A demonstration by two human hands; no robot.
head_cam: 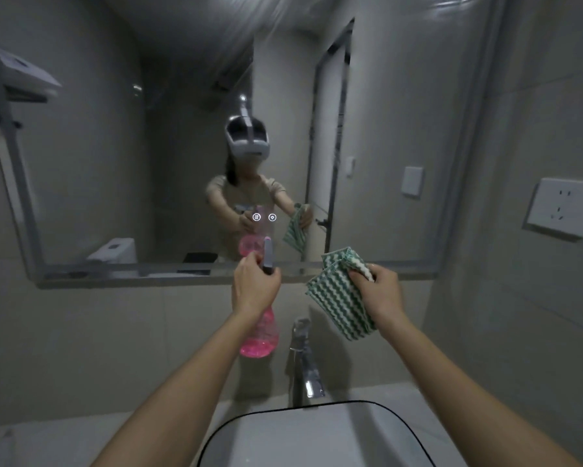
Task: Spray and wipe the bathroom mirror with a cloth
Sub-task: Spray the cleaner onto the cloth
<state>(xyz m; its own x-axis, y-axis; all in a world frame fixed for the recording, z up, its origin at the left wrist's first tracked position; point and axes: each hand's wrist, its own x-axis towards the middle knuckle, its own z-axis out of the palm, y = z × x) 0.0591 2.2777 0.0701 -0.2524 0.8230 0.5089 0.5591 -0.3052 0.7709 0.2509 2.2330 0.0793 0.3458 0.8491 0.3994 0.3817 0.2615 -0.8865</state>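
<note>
Below the mirror (182, 146): our left hand (254, 288) fingers curl round the spray bottle (261, 335) neck, slick plastic; right hand (379, 291) pinches the limp, light cloth (337, 298) by its top edge

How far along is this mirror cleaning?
Early on. Both tools are picked up: the left hand grips the pink spray bottle, its nozzle aimed at the mirror, and the right hand holds the green striped cloth away from the glass. No droplets or wipe marks are visible, so wiping remains.
</note>
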